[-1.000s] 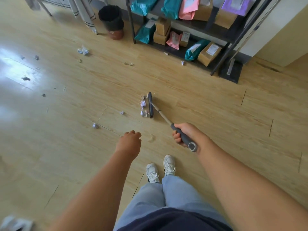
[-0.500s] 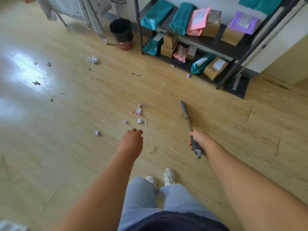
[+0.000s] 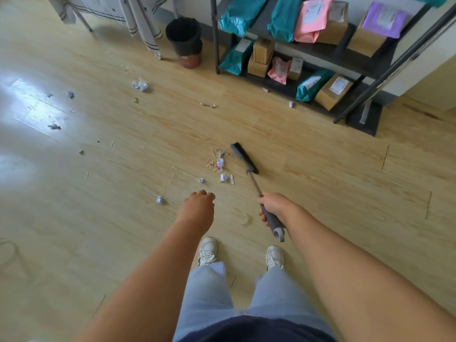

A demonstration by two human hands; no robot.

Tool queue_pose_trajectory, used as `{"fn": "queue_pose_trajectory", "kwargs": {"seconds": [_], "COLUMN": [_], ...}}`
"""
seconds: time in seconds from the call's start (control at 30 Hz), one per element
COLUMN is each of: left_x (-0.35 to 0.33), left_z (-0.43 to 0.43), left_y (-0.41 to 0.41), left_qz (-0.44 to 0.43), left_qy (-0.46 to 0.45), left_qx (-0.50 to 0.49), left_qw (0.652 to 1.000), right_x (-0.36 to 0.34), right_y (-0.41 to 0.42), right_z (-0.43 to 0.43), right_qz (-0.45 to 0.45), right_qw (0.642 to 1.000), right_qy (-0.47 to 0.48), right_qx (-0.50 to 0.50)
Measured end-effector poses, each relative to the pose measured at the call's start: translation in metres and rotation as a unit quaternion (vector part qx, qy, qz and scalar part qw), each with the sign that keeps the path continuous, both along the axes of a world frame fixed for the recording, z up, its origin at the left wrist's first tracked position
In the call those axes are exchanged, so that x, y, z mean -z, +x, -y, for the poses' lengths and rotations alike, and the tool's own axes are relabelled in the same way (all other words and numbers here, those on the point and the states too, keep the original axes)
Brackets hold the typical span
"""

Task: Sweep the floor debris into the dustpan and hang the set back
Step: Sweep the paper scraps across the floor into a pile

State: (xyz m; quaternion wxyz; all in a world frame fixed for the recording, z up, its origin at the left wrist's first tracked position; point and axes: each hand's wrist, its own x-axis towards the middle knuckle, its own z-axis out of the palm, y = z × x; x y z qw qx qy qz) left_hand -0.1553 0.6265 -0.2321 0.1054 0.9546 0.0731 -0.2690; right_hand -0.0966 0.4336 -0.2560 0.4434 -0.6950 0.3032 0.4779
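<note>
A bin (image 3: 184,39) and parcel shelf (image 3: 308,54) stand beyond; scraps (image 3: 220,166) lie just left of the broom (image 3: 249,166). Its head rests on the floor (image 3: 320,174) (long axis up-left); the handle slants back to the right hand (image 3: 274,206), clenched around it. The left hand (image 3: 198,208) hangs loosely curled, empty.

Right hand (image 3: 274,206) grips broom (image 3: 244,157); debris (image 3: 220,165) beside.
</note>
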Motion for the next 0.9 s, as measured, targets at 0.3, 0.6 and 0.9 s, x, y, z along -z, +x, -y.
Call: {"fn": "queue_pose_trajectory", "kwargs": {"seconds": [0.3,0.6,0.9], "left_x": [0.012,0.012,0.004], "left_z": [-0.069,-0.083,-0.078], "left_y": [0.004,-0.022,-0.089], "left_qz": [-0.024,-0.018,-0.016], "left_qy": [-0.008,-0.011,0.014], "left_qx": [0.084,0.095,0.086], "left_qw": [0.996,0.995,0.996], "right_x": [-0.01,-0.018,-0.022], "right_y": [-0.052,-0.087,-0.149], "right_z": [-0.034,-0.047,-0.05], "right_qz": [0.028,0.021,0.009], "right_qw": [0.995,0.987,0.981], "right_qy": [0.047,-0.012,0.066], "right_qx": [0.079,0.157,0.184]}}
